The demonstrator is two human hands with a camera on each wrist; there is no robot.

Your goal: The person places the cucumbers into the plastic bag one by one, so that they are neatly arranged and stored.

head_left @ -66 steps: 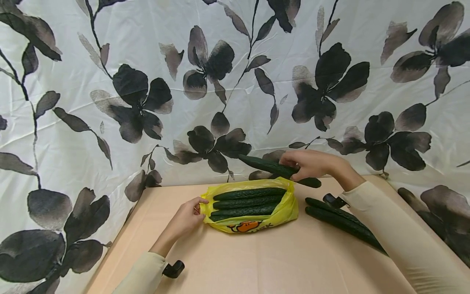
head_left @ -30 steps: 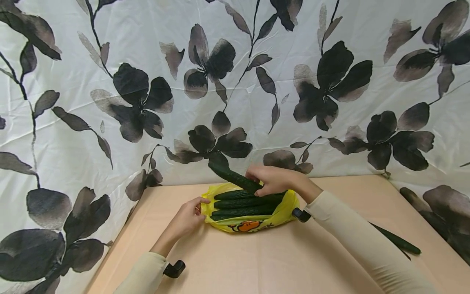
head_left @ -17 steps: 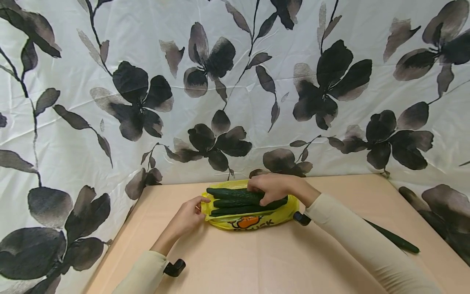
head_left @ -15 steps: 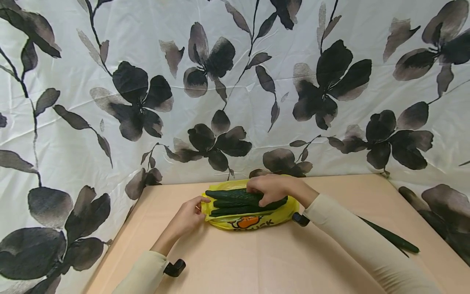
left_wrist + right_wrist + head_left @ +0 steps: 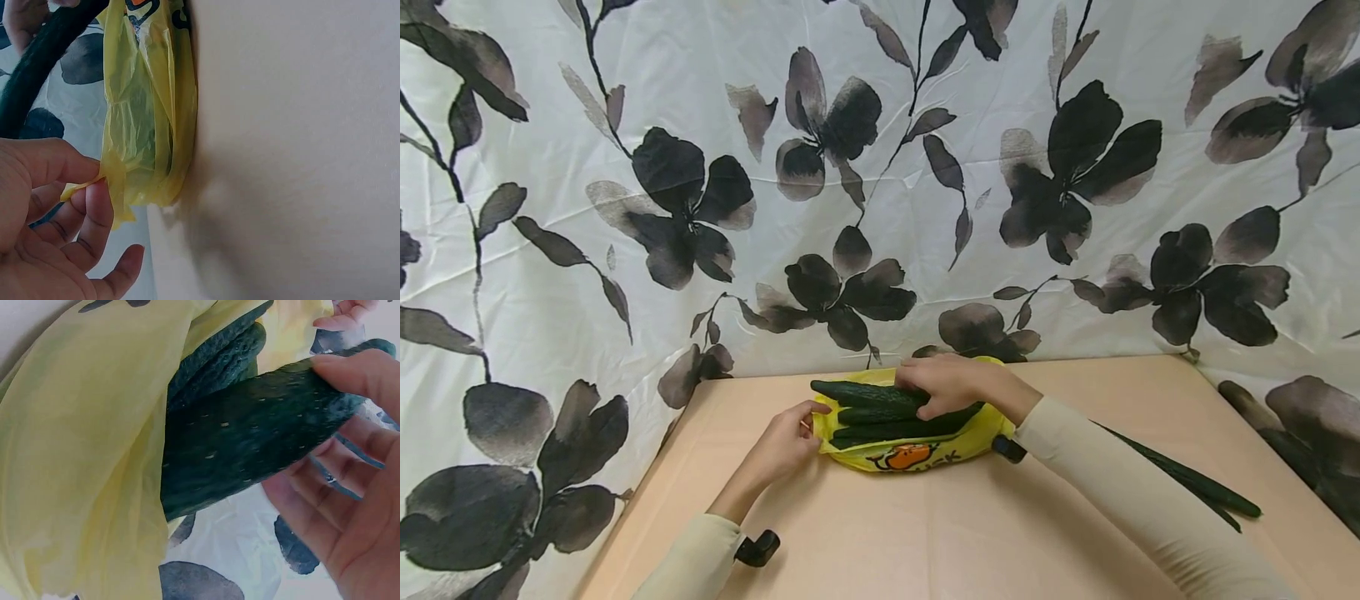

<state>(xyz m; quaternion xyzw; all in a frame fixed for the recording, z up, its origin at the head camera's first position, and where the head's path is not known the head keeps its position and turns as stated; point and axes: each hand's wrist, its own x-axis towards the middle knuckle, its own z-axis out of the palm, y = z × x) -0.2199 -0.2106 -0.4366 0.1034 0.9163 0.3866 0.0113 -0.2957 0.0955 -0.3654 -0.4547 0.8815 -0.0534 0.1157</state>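
Observation:
A yellow plastic bag [image 5: 842, 458] with a printed orange figure lies on its side, its mouth facing up and several cucumbers [image 5: 895, 431] lying inside. At its left end, my left hand [image 5: 788, 442] pinches the bag's edge between thumb and fingers, as the left wrist view also shows. My right hand [image 5: 951, 383] grips another cucumber [image 5: 853, 394] over the back of the bag's opening. In the right wrist view, one end of this held cucumber [image 5: 237, 437] is tucked behind the yellow plastic, while its other end sticks out past the thumb.
More cucumbers [image 5: 1206, 489] lie on the table to the right, partly hidden by the right forearm. A white cloth [image 5: 715, 50] with dark flowers hangs behind the peach-coloured table [image 5: 917, 542]. Each wrist carries a small black camera [image 5: 758, 548].
My right hand has brought a cucumber from behind the bag's right end leftward and down into its opening, then shifted it slightly left. My left hand has stayed on the bag's edge.

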